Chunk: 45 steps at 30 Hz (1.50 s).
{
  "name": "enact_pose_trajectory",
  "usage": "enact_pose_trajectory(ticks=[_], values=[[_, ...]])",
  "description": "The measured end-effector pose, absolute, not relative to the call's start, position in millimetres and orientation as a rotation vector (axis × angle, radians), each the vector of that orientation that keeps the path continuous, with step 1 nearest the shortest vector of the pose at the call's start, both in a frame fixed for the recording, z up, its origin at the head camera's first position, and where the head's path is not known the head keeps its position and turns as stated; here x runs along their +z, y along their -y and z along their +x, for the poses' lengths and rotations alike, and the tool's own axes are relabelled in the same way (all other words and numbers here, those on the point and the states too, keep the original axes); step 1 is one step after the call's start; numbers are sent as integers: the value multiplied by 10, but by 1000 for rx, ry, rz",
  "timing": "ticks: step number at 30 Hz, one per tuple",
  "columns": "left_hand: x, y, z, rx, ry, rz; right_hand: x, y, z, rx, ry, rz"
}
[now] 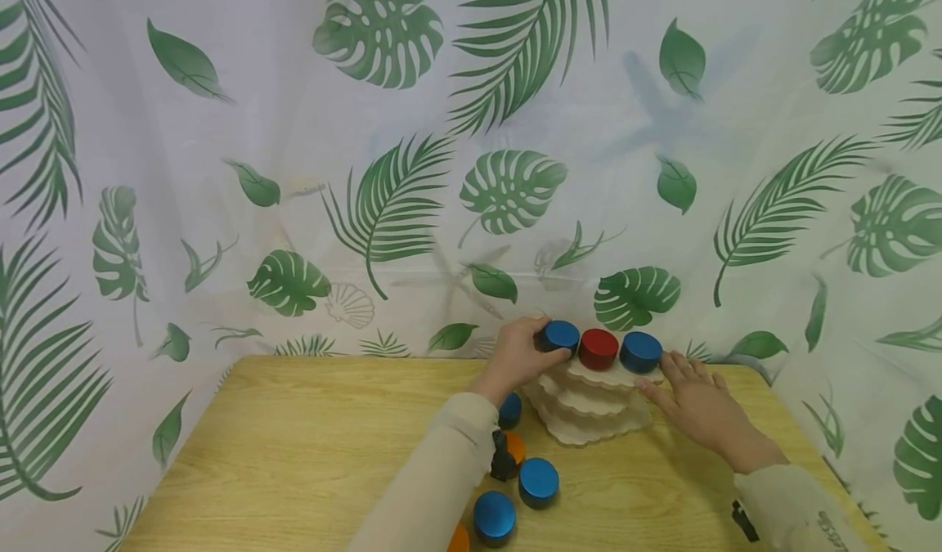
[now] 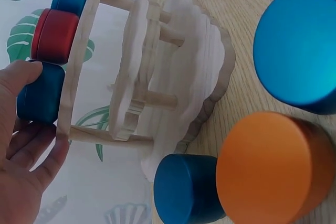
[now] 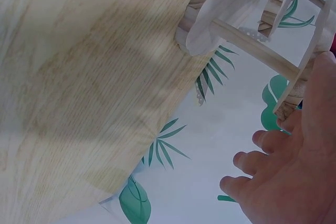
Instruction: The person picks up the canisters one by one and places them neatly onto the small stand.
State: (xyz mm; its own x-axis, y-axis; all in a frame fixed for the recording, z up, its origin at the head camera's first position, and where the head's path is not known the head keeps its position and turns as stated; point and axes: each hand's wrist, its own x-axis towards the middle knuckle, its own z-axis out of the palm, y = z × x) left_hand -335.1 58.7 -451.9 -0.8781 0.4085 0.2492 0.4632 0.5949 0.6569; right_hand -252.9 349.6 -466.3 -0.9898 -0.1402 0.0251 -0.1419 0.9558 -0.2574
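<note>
A pale wooden stand with three scalloped tiers stands at the back right of the table. Its top tier carries a blue round tin at the left, a red tin in the middle and another blue tin at the right. My left hand grips the left blue tin, thumb on the near side and fingers round the outer side, as the left wrist view shows. At the top tier's right end my right hand touches the edge with thumb and forefinger, its other fingers loosely extended.
In front of the stand, several blue tins and orange tins stand on the wooden table, partly behind my left sleeve. A white curtain printed with green leaves hangs along the table's back edge, close behind the stand.
</note>
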Motion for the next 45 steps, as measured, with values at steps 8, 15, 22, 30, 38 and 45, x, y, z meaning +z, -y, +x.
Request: enact_pose_trajectory(ticks=[8, 15, 22, 30, 38, 45], values=[[-4496, -609, -3348, -1093, 2745, -764, -4671, -3508, -2533, 411, 3107, 217], [-4508, -610, -3341, -1083, 2751, -761, -4657, -3491, -2522, 427, 3114, 219], [-4508, -623, -3347, -1074, 2749, -756, -4658, -3491, -2517, 428, 3110, 224], [-4524, -627, -3349, -1066, 2736, -751, -4663, -3493, -2515, 429, 3102, 225], [-4518, -614, -3319, -1094, 2737, -732, -4672, -3492, -2516, 425, 3095, 228], [-4535, -495, -3286, -1404, 2661, -772, -4673, -3496, -2521, 423, 3093, 226]])
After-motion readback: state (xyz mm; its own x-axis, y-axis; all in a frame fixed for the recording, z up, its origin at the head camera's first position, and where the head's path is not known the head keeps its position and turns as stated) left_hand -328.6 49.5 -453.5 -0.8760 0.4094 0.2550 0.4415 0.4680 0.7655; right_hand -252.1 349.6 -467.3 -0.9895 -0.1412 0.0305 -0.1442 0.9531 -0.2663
